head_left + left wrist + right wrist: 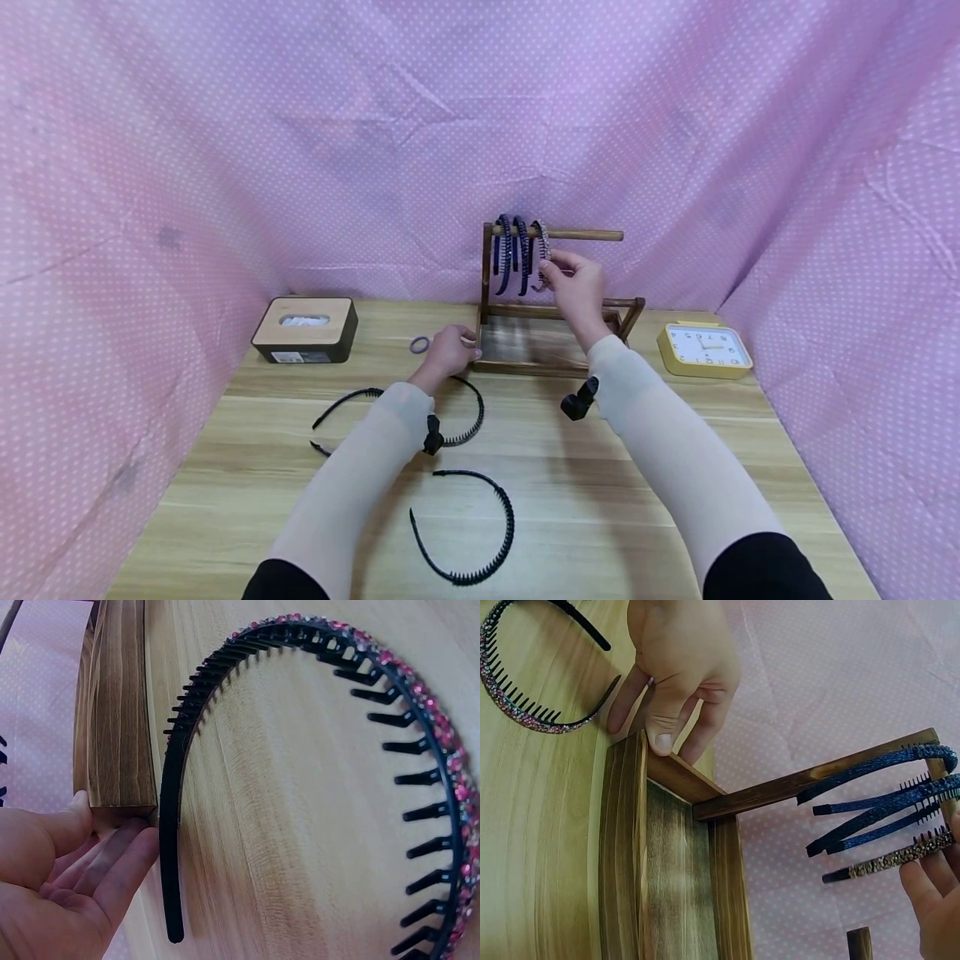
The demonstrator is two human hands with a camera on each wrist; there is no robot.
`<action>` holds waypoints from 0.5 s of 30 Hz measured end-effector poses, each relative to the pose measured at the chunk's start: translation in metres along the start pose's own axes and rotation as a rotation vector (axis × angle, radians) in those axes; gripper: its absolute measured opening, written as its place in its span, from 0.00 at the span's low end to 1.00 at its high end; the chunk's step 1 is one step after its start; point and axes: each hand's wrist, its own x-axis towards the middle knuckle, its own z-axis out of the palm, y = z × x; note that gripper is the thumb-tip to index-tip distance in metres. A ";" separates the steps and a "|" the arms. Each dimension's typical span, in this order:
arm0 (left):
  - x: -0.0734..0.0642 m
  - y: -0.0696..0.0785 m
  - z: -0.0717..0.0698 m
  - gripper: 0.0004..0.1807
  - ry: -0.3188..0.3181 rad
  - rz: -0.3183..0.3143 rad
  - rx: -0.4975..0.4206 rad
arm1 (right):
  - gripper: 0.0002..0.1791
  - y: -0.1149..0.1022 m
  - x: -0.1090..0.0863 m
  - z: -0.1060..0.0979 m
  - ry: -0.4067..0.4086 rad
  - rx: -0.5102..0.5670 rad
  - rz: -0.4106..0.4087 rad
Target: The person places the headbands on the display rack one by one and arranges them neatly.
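My right hand (577, 292) pinches a rhinestone-covered headband (889, 859) with black teeth, which hangs over the upper rod of a brown wooden rack (536, 367). Left of it on the same rod hang two dark blue headbands (505, 254). At the rack's left front corner, my left hand (447, 352) grips the tray's end with thumb and fingers. Beside that hand lies a headband with pink and silver stones (420, 682), partly hidden under the left forearm in the head view. Nearer the front, a black toothed headband (510, 525) rests on the table.
A tissue box (322, 332) with a wooden top stands at the left. A small purple ring (420, 344) lies between it and my left hand. On the right is a yellow clock (705, 348). Pink dotted cloth (390, 167) hangs behind and along both sides.
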 end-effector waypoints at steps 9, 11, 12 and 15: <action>0.001 0.000 -0.001 0.19 -0.001 0.000 0.015 | 0.13 0.004 0.000 0.000 0.022 -0.093 -0.057; 0.001 0.001 -0.001 0.19 -0.002 -0.001 0.020 | 0.12 0.005 0.000 0.000 0.020 -0.105 -0.064; 0.001 0.001 -0.001 0.20 -0.004 -0.002 0.022 | 0.12 0.005 0.000 0.000 0.016 -0.105 -0.067; 0.000 0.001 0.000 0.20 -0.009 -0.002 0.030 | 0.12 0.004 -0.001 -0.001 0.008 -0.111 -0.066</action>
